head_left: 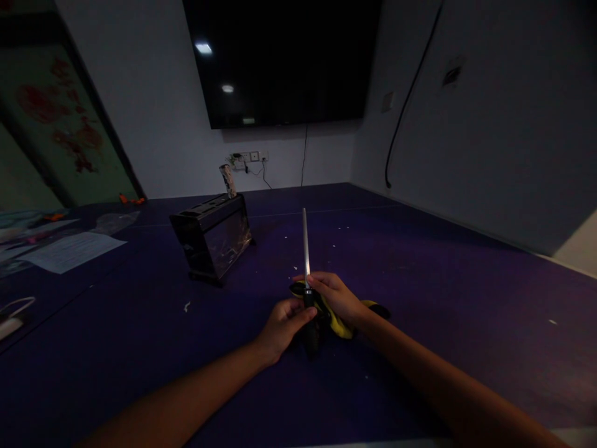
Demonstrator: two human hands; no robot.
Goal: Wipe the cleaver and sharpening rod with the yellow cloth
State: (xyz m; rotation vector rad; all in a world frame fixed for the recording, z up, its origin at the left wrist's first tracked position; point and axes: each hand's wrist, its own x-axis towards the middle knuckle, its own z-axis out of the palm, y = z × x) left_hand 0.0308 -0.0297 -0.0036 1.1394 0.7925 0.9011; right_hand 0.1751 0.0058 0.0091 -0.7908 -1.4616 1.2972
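Note:
A honing steel (306, 246), a long thin silvery rod with a dark handle (310, 305), points away from me, tip up. My left hand (284, 323) is closed round the handle, its thumb lying along the top. My right hand (336, 294) is closed at the base of the rod, its thumb against the metal just above the collar. Underneath the right hand and wrist lies a yellow and black cloth-like piece (342, 328); whether the fingers also grip it is hidden.
A black knife block (212, 233) with a pale patterned handle (228, 180) sticking up stands left on the purple surface (420, 280). Papers (74, 250) and clear plastic (114, 221) lie far left. White scraps (187, 307) are scattered about. A screen (289, 62) hangs behind.

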